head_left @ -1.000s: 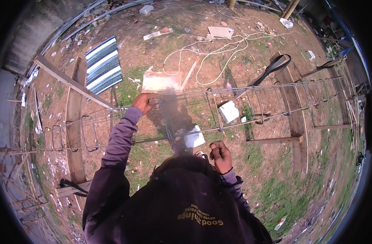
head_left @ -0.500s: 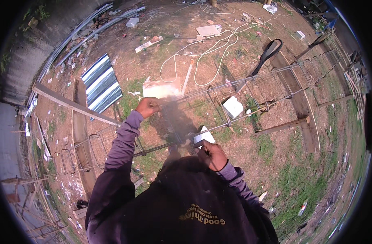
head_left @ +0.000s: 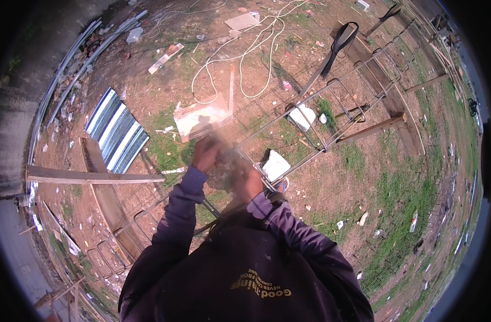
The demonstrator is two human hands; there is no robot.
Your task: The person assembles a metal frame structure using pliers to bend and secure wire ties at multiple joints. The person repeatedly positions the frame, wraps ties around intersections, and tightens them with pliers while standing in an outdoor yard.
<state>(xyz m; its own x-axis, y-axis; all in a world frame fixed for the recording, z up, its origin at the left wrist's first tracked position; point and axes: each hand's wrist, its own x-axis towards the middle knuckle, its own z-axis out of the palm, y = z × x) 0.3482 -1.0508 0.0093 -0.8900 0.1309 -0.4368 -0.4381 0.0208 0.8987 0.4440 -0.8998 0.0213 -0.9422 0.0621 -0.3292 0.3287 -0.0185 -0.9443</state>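
Note:
A long cage of steel reinforcing bars (head_left: pixel 325 148) with rectangular stirrups runs diagonally in front of me, from lower left to upper right. My left hand (head_left: pixel 206 153) is at its far bar, fingers curled in; what they hold is hidden by a hazy smear. Close beside it, my right hand (head_left: pixel 247 182) reaches in over the cage next to a stirrup (head_left: pixel 251 161), its fingers blurred by motion. A white block (head_left: pixel 276 165) lies on the ground just right of my right hand, seen between the bars. Another white block (head_left: pixel 302 117) is farther right.
A timber beam (head_left: pixel 89 175) juts in from the left above a plank (head_left: pixel 114 214). Planks (head_left: pixel 385 86) also stand under the cage at right, near a stake with a black strap (head_left: pixel 339 51). Beyond lie a corrugated sheet (head_left: pixel 116 131), a pale board (head_left: pixel 200 118) and a looped cord (head_left: pixel 272 59).
My right hand has moved left and forward, close to my left hand, which has come slightly lower and nearer the middle. The view has turned, so the cage slants more steeply.

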